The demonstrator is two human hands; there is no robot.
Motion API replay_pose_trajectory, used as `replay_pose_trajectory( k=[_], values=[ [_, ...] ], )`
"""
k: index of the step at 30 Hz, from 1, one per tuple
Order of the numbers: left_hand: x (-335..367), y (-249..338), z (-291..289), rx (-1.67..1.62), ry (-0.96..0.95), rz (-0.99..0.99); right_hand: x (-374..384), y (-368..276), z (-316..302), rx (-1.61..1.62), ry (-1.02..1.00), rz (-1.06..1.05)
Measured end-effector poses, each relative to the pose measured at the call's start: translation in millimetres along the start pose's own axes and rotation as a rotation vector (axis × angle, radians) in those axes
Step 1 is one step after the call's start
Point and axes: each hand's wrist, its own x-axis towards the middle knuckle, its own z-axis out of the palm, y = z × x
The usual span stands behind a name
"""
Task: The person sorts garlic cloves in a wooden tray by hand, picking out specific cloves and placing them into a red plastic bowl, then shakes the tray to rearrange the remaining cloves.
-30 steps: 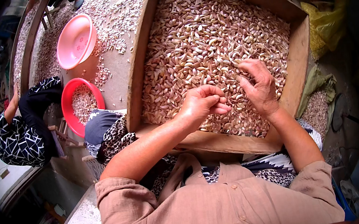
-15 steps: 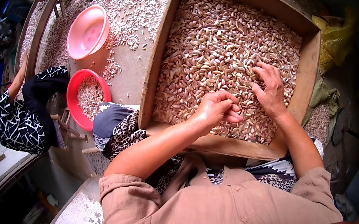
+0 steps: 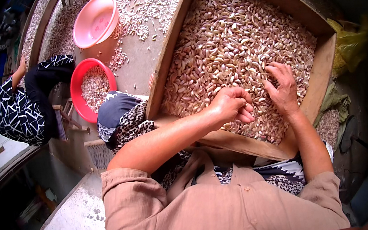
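Note:
A wooden tray [image 3: 169, 52] in front of me is filled with loose garlic cloves [image 3: 225, 41], pinkish and pale. My left hand [image 3: 233, 104] hovers over the near part of the heap with its fingers curled in and the thumb against them. Whatever it may hold is hidden. Close by on the right, my right hand [image 3: 282, 88] rests its bent fingertips on the cloves, thumb and fingers apart and nothing visible between them.
To the left stand a red basin [image 3: 112, 80] with cloves or peelings in it and a pink basin [image 3: 90, 23]. Pale cloves [image 3: 146, 9] are strewn over the floor. A co-worker [image 3: 18, 110] bends at the far left. A yellow bag [image 3: 348, 51] lies right of the tray.
The view has shifted a little, so the tray and basins sit slightly right and higher. My left hand has turned, its fingers pointing more downward. My right hand remains on the cloves.

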Motion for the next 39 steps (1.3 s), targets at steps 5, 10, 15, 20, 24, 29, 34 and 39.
replay_pose_trajectory(
  k=[5,10,15,20,24,29,34,39],
  values=[
    [-1,-11,2,0.021,-0.058,-0.066,3,-2,-1,0.033,-0.009,0.004],
    [-5,-19,7,0.058,-0.091,-0.133,1,0,-2,0.045,-0.037,0.029],
    [-6,-28,8,0.090,-0.109,-0.160,2,0,-1,0.066,-0.038,0.031],
    [-6,-38,9,0.133,-0.161,-0.189,3,-1,-1,0.088,-0.064,0.057],
    [-8,-37,10,0.164,-0.145,-0.196,2,-3,-3,0.119,-0.090,0.099],
    [-4,-35,8,0.163,-0.141,-0.184,-2,-1,-2,0.111,-0.078,0.091],
    [-6,-35,8,0.177,-0.124,-0.193,1,-3,-5,0.126,-0.128,0.115],
    [-5,-23,8,0.237,-0.009,-0.098,0,-1,-6,0.120,-0.127,0.089]
  ],
)
